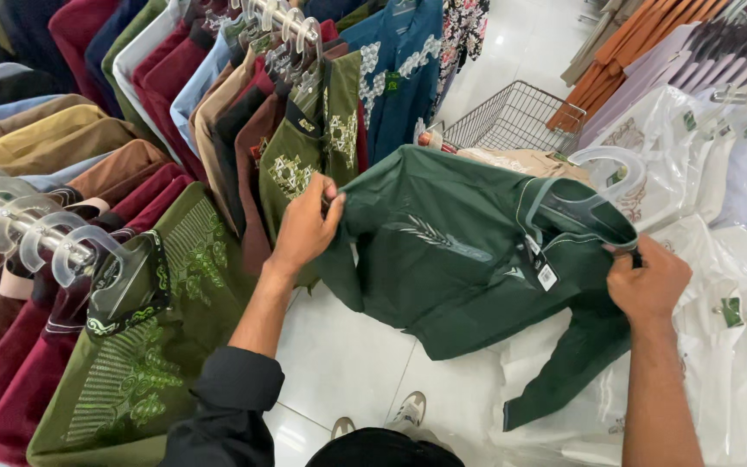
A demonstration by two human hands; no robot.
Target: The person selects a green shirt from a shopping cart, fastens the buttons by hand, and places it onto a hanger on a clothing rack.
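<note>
Dark green shirt on a clear plastic hanger, held spread in the air above the white tiled floor. Left hand has its fingers pinched shut on the shirt's shoulder edge; right hand is clenched at the collar end. Left: rail of maroon and olive shirts. Beyond: wire basket.

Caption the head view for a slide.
Left hand and right hand hold a dark green shirt on its hanger between clothing racks.
</note>
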